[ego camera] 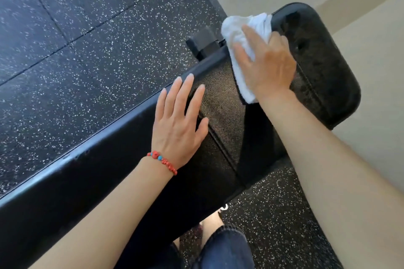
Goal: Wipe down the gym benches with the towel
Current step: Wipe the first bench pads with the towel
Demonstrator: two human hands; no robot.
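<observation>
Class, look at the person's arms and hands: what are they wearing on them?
Both forearms are bare, no sleeves or gloves. The left hand has a red beaded bracelet with blue beads at the wrist. The right hand wears nothing visible.

Two hands are in frame: the left hand (179, 120) at centre and the right hand (265, 61) at upper right. There is one white towel (240, 26), one black bench (220, 116) with two pads, and one red bracelet (162, 162).

Right hand (267, 65) presses white towel (242, 28) on black bench (220, 102); left hand (179, 124) lies flat.
</observation>
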